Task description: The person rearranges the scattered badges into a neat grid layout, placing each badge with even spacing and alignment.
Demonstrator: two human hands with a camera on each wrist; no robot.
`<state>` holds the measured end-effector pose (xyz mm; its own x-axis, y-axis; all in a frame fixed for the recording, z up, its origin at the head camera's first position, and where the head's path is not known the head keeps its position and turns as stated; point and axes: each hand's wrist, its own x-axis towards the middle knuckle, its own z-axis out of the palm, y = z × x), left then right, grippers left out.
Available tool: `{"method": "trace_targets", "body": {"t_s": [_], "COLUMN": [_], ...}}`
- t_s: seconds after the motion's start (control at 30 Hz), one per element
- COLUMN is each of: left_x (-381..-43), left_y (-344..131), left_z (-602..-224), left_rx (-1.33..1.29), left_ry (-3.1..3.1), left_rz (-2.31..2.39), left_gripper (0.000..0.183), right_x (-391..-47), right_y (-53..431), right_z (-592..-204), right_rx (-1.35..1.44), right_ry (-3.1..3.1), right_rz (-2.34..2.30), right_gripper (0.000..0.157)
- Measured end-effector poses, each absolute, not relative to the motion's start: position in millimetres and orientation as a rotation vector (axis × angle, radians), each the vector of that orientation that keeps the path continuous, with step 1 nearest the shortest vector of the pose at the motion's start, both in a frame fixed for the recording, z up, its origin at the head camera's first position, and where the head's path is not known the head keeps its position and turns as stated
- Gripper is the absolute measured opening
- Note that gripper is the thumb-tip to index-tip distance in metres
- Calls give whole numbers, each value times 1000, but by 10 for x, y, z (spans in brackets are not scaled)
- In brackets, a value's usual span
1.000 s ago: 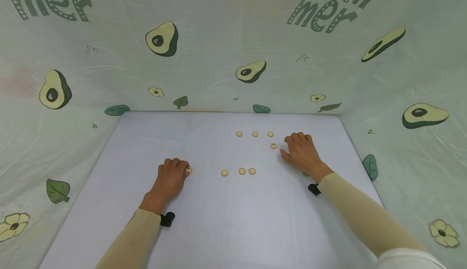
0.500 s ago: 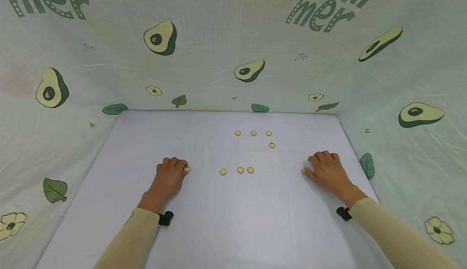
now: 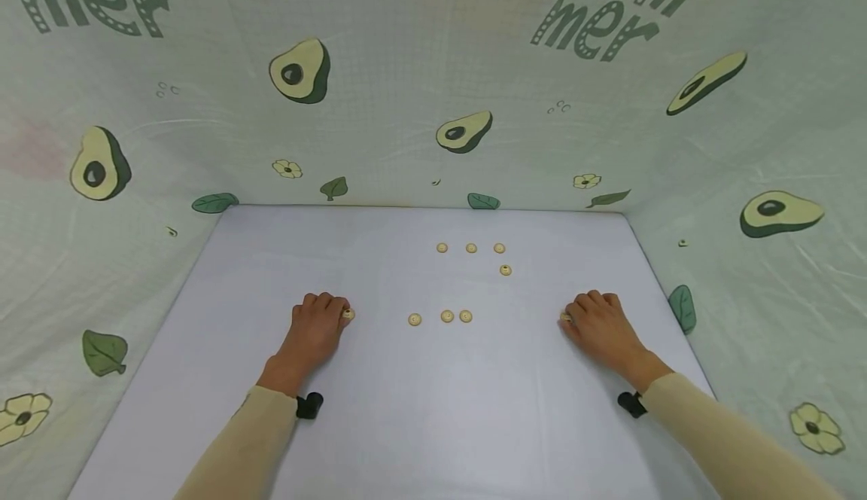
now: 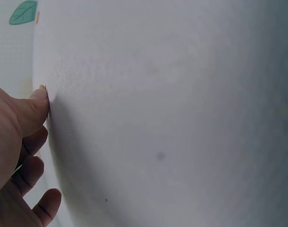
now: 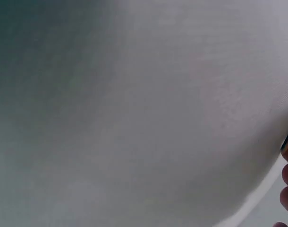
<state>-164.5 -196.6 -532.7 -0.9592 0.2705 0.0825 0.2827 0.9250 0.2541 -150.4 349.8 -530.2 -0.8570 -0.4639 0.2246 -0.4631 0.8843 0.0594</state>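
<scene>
Head view: The left hand (image 3: 318, 330) lies over the left part of the white worktop (image 3: 433, 425), its grip pinching the left disc (image 3: 348, 314), a small, round, pale-yellow piece showing at the thumb side. The right hand (image 3: 601, 332) is over the right part, knuckles bent, its grip grasping the right disc (image 3: 566, 318), which is partly hidden by the digits. Both discs are at worktop level. Between the hands, and roughly level with them, is a front row (image 3: 447, 316) of three similar discs: the leftmost apart, the other two just beside each other. Farther back, a back row (image 3: 470, 248) of three lies evenly spaced. A single disc (image 3: 505, 269) lies just in front of that row's right end. Both arms wear beige sleeves (image 3: 233, 447), with a black device (image 3: 309, 406) at each wrist. Pale cloth (image 3: 379, 71), printed with avocados, leaves, flowers and lettering, surrounds the worktop.

Left wrist view: Thumb and fingers appear at the left edge, the thumb extended to the worktop. A tiny tan edge shows at its tip; the disc is otherwise hidden.

Right wrist view: Only fingertips are visible, at the right edge, against a dark-edged item too cropped to identify. Bare worktop occupies most of this view.
</scene>
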Motion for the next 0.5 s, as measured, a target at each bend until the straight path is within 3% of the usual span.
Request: {"method": "trace_targets", "body": {"t_s": [0.1,0.4,0.5], "left_x": [-1641,-1630,-1632], "left_y": [-1965,-1962,-1957], "left_z": [-5328,-5317,-5315], "left_rx": [-433,-437,-435], "left_ry": [-3035,-3026,-3031], "left_rz": [-415,-422,-415], "left_gripper": [18,18,18], "right_x": [-1523,-1533,-1543], "right_y": [3478,3477,3462], "right_z": [-5289,-5255,-5261], "right_rx": [753,581,616], "right_ry": [-2824,-2858,-2853], "right_rz": [54,-23,-26], "right_gripper": [14,30,27]}}
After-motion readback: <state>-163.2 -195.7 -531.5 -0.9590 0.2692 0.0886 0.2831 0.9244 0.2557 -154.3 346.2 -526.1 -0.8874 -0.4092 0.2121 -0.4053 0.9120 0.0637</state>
